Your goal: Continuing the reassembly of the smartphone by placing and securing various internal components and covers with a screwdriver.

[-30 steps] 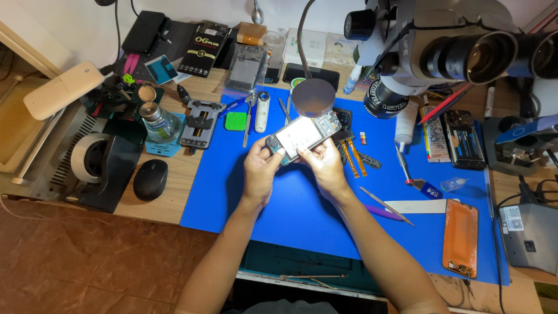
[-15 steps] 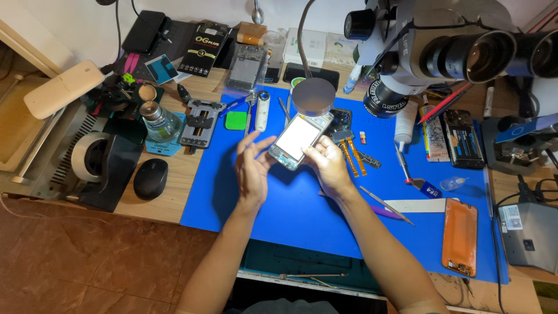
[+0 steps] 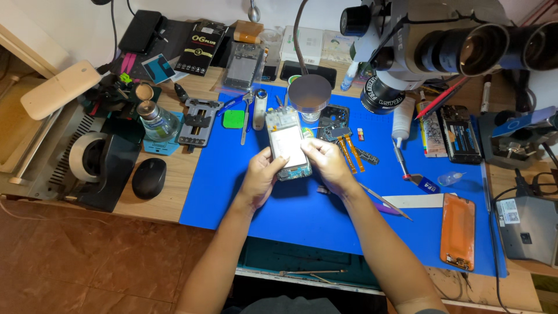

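Over the blue mat [image 3: 302, 221] | both hands now gripping opened phone [image 3: 287, 142], turned lengthwise since a moment ago | left hand [image 3: 260, 177] closing on lower-left edge | right hand [image 3: 325, 163] pinching right edge | inspection is continuing, apparently

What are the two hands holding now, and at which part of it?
Both hold an opened phone frame above the blue mat: the left hand at its lower left edge, the right hand at its lower right edge.
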